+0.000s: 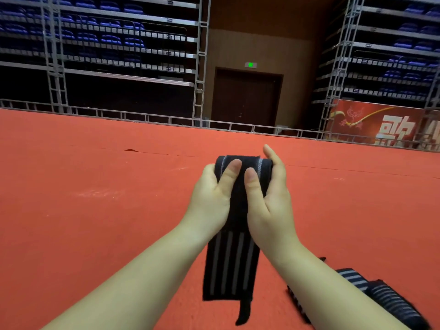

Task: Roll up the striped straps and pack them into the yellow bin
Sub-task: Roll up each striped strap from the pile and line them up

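the striped strap [232,265] is held up in mid-frame above the red carpet [95,198]: a flat band of black woven elastic with pale grey lengthwise stripes, its upper end turned over into a thick soft roll, its lower length hanging straight and ending in a narrow black tab. the left hand [210,198] grips the roll from the left, thumb laid across the front face, fingers hidden behind. the right hand [271,198] grips it from the right, thumb pressed on the front, forefinger standing up past the roll's edge. more straps [381,296] of the same striped fabric lie heaped on the carpet at lower right, partly covered by the right forearm and cut off by the frame edge; their count cannot be told. the carpet is matt felt with faint seams. beyond it stand a low metal rail [142,115], blue tiered seats [107,22], a dark door [245,98] and a red banner [381,125], its lettering cut off.
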